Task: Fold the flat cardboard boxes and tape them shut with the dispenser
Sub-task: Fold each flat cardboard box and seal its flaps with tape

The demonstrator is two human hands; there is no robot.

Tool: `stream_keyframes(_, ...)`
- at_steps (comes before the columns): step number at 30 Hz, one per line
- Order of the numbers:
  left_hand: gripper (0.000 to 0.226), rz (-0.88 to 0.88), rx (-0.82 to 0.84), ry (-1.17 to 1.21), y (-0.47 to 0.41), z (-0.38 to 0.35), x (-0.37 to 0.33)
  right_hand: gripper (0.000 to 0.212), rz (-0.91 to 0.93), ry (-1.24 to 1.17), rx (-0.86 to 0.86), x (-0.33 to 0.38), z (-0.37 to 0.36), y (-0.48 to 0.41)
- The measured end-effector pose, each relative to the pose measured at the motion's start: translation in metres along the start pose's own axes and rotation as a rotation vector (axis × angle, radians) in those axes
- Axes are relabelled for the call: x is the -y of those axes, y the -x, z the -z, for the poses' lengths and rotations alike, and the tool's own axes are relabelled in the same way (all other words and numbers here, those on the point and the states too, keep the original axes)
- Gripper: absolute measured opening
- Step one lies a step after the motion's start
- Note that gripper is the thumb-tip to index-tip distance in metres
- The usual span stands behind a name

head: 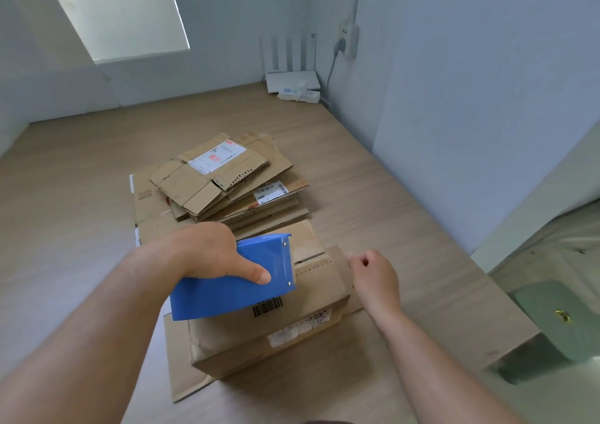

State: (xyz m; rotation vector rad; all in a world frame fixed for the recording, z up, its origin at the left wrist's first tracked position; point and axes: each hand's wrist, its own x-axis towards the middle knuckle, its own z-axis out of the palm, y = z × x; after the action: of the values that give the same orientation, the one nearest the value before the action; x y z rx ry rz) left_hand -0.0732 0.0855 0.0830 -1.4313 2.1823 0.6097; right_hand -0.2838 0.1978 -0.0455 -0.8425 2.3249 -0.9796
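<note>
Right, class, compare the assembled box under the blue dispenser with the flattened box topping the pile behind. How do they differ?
The assembled box stands folded up; the flattened box lies collapsed. The assembled box has the blue dispenser at its top, gripped by the left hand; the flattened box is untouched. The assembled box shows a black barcode; the flattened box a white label with red print. Both are brown cardboard.
</note>
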Motion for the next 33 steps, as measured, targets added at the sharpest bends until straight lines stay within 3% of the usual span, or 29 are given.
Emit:
stream_keyframes(5, 0.061, 0.001, -0.004, 0.015, 0.0, 0.001, 0.001, 0.038, 0.152, 0.18, 0.114, 0.034, -0.017, 0.013)
stream_keyframes(10, 0.065, 0.031, 0.022, 0.062, 0.0, 0.008, 0.004, 0.037, 0.064, -0.089, 0.178, 0.036, -0.017, 0.005)
stream_keyframes(17, 0.084, 0.039, 0.063, 0.108, 0.008, 0.023, 0.013, 0.039, 0.101, -0.101, 0.136, 0.04, -0.019, 0.006)
stream_keyframes(22, 0.102, 0.062, 0.018, 0.148, 0.019, 0.03, 0.064, 0.039, 0.133, -0.076, 0.112, 0.039, -0.02, 0.004)
stream_keyframes(28, 0.107, 0.236, 0.184, 0.343, 0.046, 0.017, 0.164, 0.038, 0.146, -0.039, 0.083, 0.036, -0.019, -0.001)
stream_keyframes(33, 0.093, 0.268, 0.237, 0.354, 0.051, -0.012, 0.182, 0.034, 0.175, 0.012, 0.066, 0.039, -0.025, 0.002)
